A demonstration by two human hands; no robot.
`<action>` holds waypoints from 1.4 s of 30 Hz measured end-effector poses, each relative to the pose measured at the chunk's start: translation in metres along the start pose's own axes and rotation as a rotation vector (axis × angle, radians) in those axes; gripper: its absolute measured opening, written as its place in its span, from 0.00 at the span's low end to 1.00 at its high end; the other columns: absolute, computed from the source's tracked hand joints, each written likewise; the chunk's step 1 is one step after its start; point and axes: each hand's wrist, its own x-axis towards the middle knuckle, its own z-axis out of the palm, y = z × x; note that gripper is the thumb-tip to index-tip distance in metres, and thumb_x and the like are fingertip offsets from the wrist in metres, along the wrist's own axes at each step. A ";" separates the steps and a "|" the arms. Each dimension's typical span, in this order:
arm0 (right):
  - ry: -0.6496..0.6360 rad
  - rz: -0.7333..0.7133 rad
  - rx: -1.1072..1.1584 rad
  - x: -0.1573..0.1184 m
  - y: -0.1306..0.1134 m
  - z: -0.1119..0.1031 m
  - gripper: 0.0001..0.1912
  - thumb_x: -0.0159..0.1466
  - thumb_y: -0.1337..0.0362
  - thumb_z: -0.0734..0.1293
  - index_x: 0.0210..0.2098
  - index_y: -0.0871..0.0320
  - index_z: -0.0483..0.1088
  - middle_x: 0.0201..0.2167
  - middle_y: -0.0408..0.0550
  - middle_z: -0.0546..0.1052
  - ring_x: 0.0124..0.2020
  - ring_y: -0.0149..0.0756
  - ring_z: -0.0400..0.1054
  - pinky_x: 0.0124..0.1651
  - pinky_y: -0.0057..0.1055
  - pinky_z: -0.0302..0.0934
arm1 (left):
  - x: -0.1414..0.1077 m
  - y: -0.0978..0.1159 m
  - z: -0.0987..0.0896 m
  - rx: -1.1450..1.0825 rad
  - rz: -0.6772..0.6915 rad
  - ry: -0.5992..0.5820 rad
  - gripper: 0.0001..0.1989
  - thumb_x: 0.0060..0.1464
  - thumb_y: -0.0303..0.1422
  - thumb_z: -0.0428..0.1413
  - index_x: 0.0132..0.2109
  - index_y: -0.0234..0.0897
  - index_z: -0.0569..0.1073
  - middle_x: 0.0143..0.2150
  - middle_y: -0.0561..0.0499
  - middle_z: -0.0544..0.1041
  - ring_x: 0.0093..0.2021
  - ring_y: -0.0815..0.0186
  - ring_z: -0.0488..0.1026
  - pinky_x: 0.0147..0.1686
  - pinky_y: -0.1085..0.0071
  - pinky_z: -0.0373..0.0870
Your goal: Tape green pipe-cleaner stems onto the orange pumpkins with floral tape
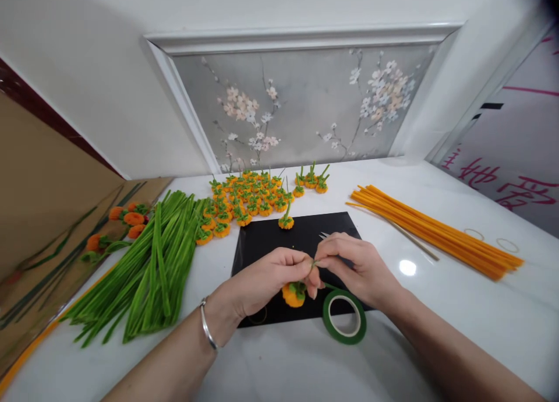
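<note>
My left hand (279, 274) is closed in a pinch around the stem of a small orange pipe-cleaner pumpkin (292, 297) with a green top, which hangs below the fingers. Opposite it, my right hand (356, 268) pinches a thin green strand (315, 263) at the left fingertips; whether this is tape or stem I cannot tell. A roll of green floral tape (357, 332) lies below my right hand, its loose end running up toward the pumpkin. Scissor tips (324, 236) poke out behind the right hand. Under both hands is a black mat (262, 244).
Several finished orange pumpkins (244, 195) stand at the back, with a single pumpkin (286, 222) on the mat's far edge. Green pipe cleaners (161, 262) lie left, orange pipe cleaners (437, 230) right. Orange flowers (133, 218) rest on brown paper at far left.
</note>
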 end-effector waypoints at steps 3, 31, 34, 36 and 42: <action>-0.006 0.023 -0.028 -0.001 -0.001 -0.001 0.08 0.64 0.72 0.61 0.31 0.56 0.67 0.29 0.44 0.75 0.32 0.32 0.67 0.37 0.32 0.57 | 0.002 0.002 0.004 0.193 0.035 0.092 0.13 0.56 0.39 0.52 0.31 0.33 0.73 0.29 0.52 0.71 0.28 0.72 0.64 0.29 0.75 0.60; -0.107 -0.041 -0.164 -0.001 0.000 -0.003 0.10 0.66 0.73 0.55 0.32 0.57 0.63 0.30 0.46 0.71 0.32 0.33 0.63 0.36 0.30 0.57 | 0.003 -0.003 0.005 -0.059 -0.046 0.070 0.11 0.52 0.33 0.55 0.26 0.31 0.74 0.24 0.49 0.73 0.27 0.70 0.67 0.30 0.74 0.60; -0.086 -0.154 -0.287 0.000 0.002 -0.002 0.11 0.63 0.76 0.54 0.32 0.57 0.64 0.31 0.49 0.73 0.31 0.34 0.63 0.34 0.32 0.56 | 0.002 -0.002 0.005 -0.111 -0.036 0.041 0.12 0.52 0.33 0.55 0.24 0.32 0.73 0.23 0.49 0.72 0.28 0.69 0.67 0.33 0.73 0.62; -0.087 -0.190 -0.309 0.001 0.004 -0.004 0.10 0.64 0.75 0.55 0.34 0.57 0.65 0.32 0.49 0.74 0.32 0.35 0.65 0.35 0.33 0.56 | 0.002 -0.001 0.005 -0.138 -0.039 0.037 0.12 0.52 0.33 0.55 0.24 0.32 0.73 0.22 0.49 0.72 0.29 0.68 0.67 0.35 0.72 0.62; -0.003 0.152 -0.042 -0.001 0.004 -0.006 0.10 0.67 0.67 0.56 0.42 0.55 0.67 0.38 0.48 0.74 0.37 0.34 0.68 0.39 0.31 0.62 | 0.000 0.001 0.003 -0.153 -0.050 0.082 0.13 0.52 0.36 0.56 0.25 0.32 0.74 0.24 0.48 0.72 0.29 0.68 0.67 0.30 0.75 0.60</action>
